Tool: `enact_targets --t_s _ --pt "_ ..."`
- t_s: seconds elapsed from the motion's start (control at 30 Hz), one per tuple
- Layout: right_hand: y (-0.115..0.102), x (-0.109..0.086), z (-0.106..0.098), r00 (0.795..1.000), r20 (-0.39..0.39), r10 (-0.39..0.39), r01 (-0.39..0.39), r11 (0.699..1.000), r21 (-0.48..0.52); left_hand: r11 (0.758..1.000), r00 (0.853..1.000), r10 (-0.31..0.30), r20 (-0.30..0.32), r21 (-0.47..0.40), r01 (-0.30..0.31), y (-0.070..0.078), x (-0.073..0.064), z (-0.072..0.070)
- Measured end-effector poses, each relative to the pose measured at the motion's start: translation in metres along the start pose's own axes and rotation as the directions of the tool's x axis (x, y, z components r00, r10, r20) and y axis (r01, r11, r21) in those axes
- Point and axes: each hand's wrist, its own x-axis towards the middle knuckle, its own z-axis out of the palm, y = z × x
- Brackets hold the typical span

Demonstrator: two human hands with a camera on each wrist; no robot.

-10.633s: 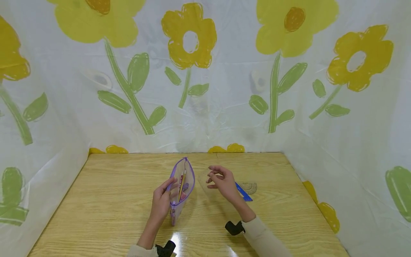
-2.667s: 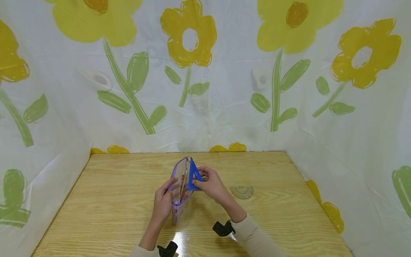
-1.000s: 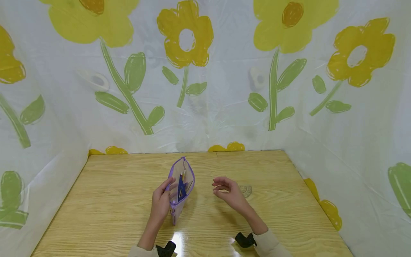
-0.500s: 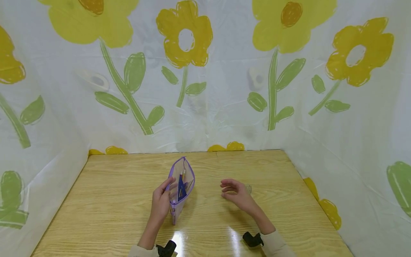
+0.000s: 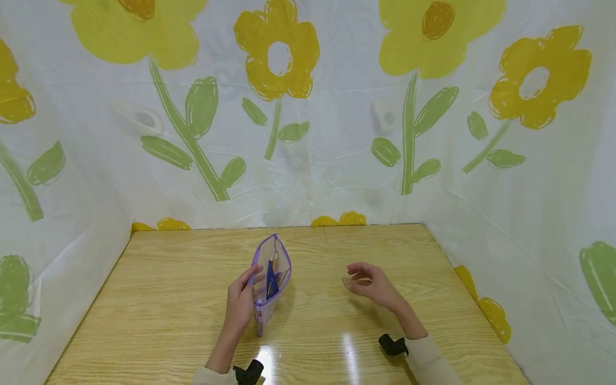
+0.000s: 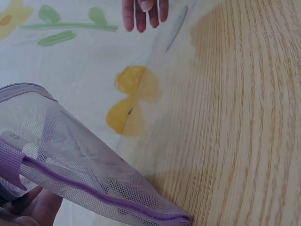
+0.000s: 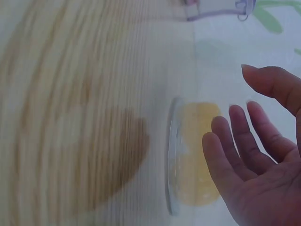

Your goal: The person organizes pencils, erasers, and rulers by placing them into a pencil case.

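My left hand (image 5: 240,302) grips the near left side of a purple-edged mesh pencil case (image 5: 264,316), its mouth spread wide. Inside lie a blue set square (image 5: 271,283) and a pencil (image 5: 275,262). In the left wrist view the mesh side of the pencil case (image 6: 89,155) hides most of that hand. My right hand (image 5: 372,286) hovers above the table with fingers apart and loosely bent, holding nothing. A clear protractor (image 5: 346,282) shows partly past its fingertips. The right wrist view has the protractor (image 7: 172,160) flat on the wood, just beyond the fingers.
The wooden table (image 5: 183,289) meets white flower-printed sheets (image 5: 332,160) at the back and both sides. Black camera mounts (image 5: 393,345) sit on both wrists.
The blue set square went from the table, in the right hand, into the pencil case. My right hand then moved right, over the protractor. The left hand kept its grip.
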Motion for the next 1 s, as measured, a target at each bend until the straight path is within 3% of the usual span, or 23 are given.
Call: enact_targets --t_s 0.47,0.8,1.0 --pt "0.014 0.005 -0.023 0.999 0.036 0.021 -0.013 0.978 -0.209 1.000 1.000 0.007 0.011 0.008 -0.007 0.002 -0.001 0.001" --pt "0.014 0.012 -0.025 0.994 0.071 0.083 -0.060 0.960 -0.273 1.000 1.000 -0.012 0.016 -0.018 0.012 0.000 0.000 0.000" --pt "0.017 0.015 -0.028 0.984 0.025 0.175 -0.156 0.928 -0.338 1.000 1.000 -0.002 -0.003 -0.003 0.002 -0.002 0.002 -0.001"
